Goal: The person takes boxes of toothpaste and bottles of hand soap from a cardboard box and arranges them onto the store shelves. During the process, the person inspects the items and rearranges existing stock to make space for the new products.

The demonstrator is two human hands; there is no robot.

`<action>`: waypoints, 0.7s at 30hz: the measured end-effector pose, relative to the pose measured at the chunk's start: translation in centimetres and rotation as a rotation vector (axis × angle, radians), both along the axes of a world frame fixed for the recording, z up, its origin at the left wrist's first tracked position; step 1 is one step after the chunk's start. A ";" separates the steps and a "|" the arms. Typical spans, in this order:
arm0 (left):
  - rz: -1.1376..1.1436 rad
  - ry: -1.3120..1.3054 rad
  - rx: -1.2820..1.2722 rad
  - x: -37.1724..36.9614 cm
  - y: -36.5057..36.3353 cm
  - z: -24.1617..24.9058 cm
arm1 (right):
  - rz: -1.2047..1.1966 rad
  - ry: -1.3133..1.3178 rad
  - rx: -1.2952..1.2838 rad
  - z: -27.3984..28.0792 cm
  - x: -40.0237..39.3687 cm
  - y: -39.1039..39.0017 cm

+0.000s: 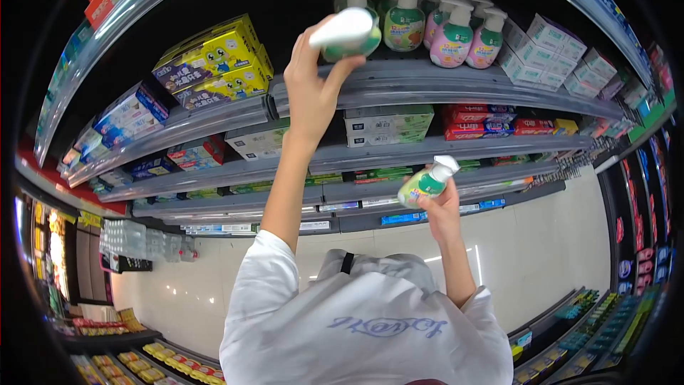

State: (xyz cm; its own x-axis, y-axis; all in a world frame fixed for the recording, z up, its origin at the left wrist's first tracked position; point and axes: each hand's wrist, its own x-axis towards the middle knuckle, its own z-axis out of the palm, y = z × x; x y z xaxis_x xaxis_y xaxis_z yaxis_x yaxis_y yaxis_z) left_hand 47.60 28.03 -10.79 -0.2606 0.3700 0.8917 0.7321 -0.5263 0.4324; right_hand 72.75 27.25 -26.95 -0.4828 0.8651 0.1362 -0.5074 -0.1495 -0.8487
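My left hand, raised at the upper shelf, is closed round a green pump bottle with a white top. The bottle is tilted toward the camera, in front of a row of like bottles. Lower down and to the right, my right hand grips a second green pump bottle with a white pump, held slanted in front of the lower shelves. Beside the raised bottle stand a green bottle and pink bottles on the upper shelf.
Yellow boxes lie left of my raised hand, and white-green boxes stand at the right on the same shelf. Lower shelves hold toothpaste boxes. Bottled water packs stand on the floor at the left.
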 end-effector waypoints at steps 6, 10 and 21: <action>0.164 0.149 -0.071 -0.6 3.1 -0.3 | -0.266 -0.182 0.420 6.0 -0.3 2.3; 0.306 0.199 -0.220 -0.3 3.7 -0.8 | -0.443 -0.244 0.808 10.8 -1.8 5.0; 0.383 0.177 -0.080 -0.7 3.7 -1.1 | -0.493 -0.309 1.149 17.3 -7.7 11.1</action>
